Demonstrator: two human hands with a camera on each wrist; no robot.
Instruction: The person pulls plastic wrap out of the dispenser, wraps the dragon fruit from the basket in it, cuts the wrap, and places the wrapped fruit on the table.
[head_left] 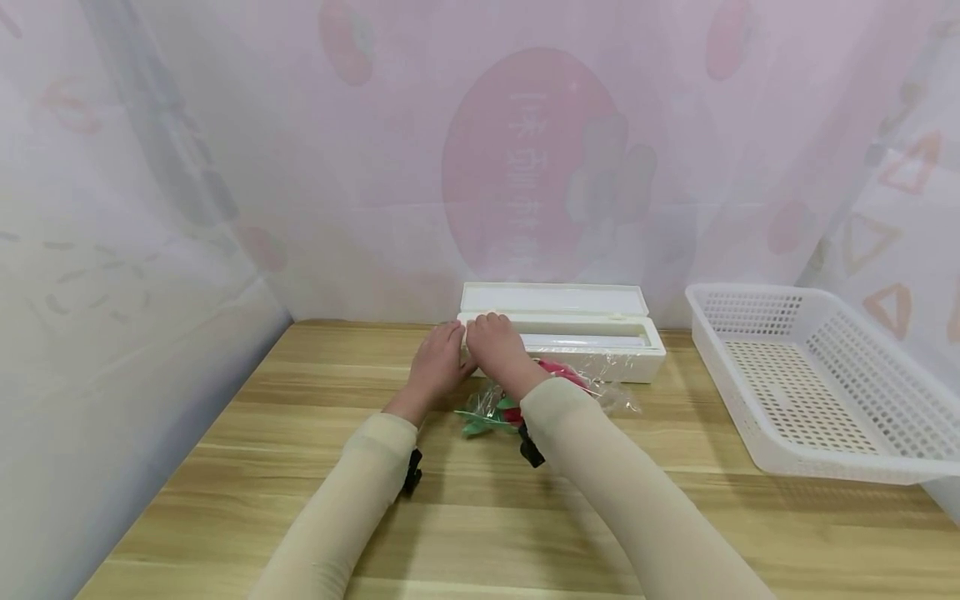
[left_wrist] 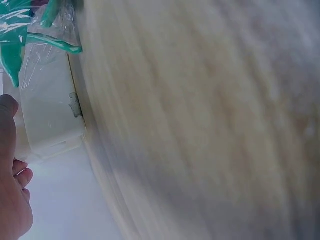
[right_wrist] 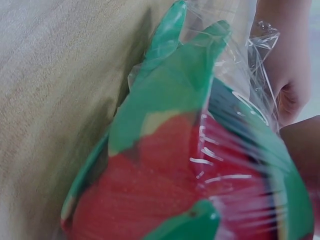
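A long white box (head_left: 592,367) stands at the back of the wooden table, its lid (head_left: 555,297) raised and a white roll (head_left: 577,341) lying inside. My left hand (head_left: 438,360) grips the box's left end, thumb toward the front and fingertips on the end wall. Right beside it, my right hand (head_left: 497,346) bends its fingers over the left part of the box; I cannot tell what they hold. Below the right wrist lies a red and green bundle (right_wrist: 165,150) with pointed green tips, covered in clear plastic film (head_left: 611,392). The right forearm hides part of it.
A white perforated basket (head_left: 738,417) stands at the table's right side. Pale printed cloth (head_left: 360,208) hangs behind the table and along both sides. Dark straps with small devices (head_left: 531,448) sit under both wrists.
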